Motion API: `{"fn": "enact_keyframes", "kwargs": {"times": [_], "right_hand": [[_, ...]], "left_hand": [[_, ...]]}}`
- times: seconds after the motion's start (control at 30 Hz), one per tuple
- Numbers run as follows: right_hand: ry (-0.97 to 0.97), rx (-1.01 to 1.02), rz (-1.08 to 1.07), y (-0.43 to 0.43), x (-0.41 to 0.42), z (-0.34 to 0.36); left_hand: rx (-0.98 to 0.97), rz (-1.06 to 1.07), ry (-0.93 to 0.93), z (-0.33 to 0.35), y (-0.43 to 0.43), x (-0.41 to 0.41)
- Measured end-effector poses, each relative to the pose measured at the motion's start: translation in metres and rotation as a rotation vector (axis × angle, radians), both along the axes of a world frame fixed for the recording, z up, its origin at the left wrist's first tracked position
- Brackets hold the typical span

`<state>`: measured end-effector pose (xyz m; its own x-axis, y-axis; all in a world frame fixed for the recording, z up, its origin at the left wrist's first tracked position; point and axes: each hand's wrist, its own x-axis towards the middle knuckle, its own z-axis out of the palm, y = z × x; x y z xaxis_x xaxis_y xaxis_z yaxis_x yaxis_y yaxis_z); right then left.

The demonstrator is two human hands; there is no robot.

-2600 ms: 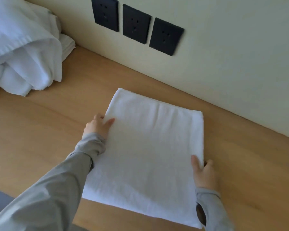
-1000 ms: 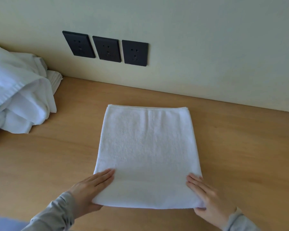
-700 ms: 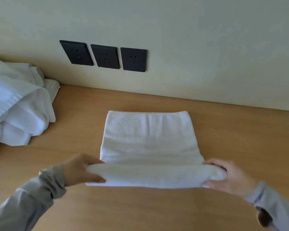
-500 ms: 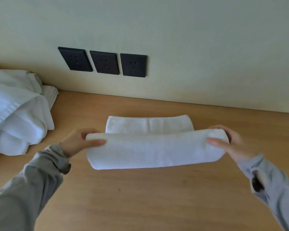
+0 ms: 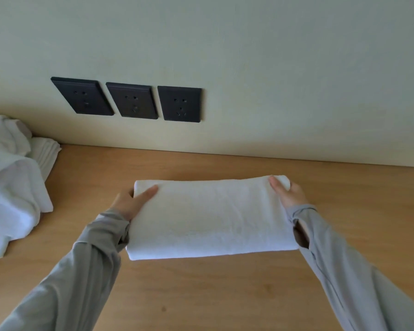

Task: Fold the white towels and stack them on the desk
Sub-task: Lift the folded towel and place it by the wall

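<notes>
A white towel (image 5: 208, 218) lies folded into a wide, short rectangle on the wooden desk (image 5: 201, 295), a little in front of the wall. My left hand (image 5: 132, 201) grips its far left corner, thumb on top. My right hand (image 5: 286, 193) holds the far right corner, fingers over the top edge. Both hands have carried the upper layer over to the far edge. Grey sleeves cover both forearms.
A heap of loose white towels (image 5: 10, 187) lies at the desk's left edge, with a small folded stack (image 5: 46, 151) behind it against the wall. Three black wall sockets (image 5: 132, 100) sit above the desk.
Both hands took hold of the towel's near edge, lifted it and carried it away from me onto the far edge, halving the towel's depth.
</notes>
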<state>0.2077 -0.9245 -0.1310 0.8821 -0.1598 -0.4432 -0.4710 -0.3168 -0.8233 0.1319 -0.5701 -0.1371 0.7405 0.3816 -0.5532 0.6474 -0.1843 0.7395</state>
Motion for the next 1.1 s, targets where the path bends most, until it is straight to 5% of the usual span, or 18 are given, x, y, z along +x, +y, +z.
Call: {"fn": "enact_keyframes", "kwargs": {"times": [0.13, 0.47, 0.57, 0.67, 0.77, 0.87, 1.0, 1.1], "right_hand": [[-0.02, -0.14, 0.005, 0.002, 0.012, -0.01], [0.005, -0.584, -0.013, 0.02, 0.028, -0.035], [-0.082, -0.807, 0.016, 0.025, 0.021, -0.032], [-0.13, -0.989, 0.124, 0.028, 0.019, -0.019], [-0.358, -1.05, 0.213, 0.04, 0.012, 0.002], [-0.811, -0.743, 0.343, 0.076, -0.034, 0.012], [-0.655, -0.829, 0.827, 0.103, -0.079, -0.006], [-0.558, -0.969, 0.956, 0.093, -0.066, -0.015]], "left_hand": [[0.133, -0.001, -0.131, -0.011, -0.007, 0.007], [0.347, -0.05, -0.087, -0.03, -0.008, 0.016], [0.674, -0.115, 0.015, -0.008, -0.016, 0.013], [1.016, -0.324, -0.081, 0.015, -0.049, -0.002], [0.979, -0.6, -0.214, 0.015, -0.114, -0.026], [0.945, -0.719, -0.148, -0.002, -0.147, -0.041], [0.96, -0.764, -0.145, -0.018, -0.139, -0.029], [0.939, -0.814, -0.18, -0.022, -0.125, -0.02]]}}
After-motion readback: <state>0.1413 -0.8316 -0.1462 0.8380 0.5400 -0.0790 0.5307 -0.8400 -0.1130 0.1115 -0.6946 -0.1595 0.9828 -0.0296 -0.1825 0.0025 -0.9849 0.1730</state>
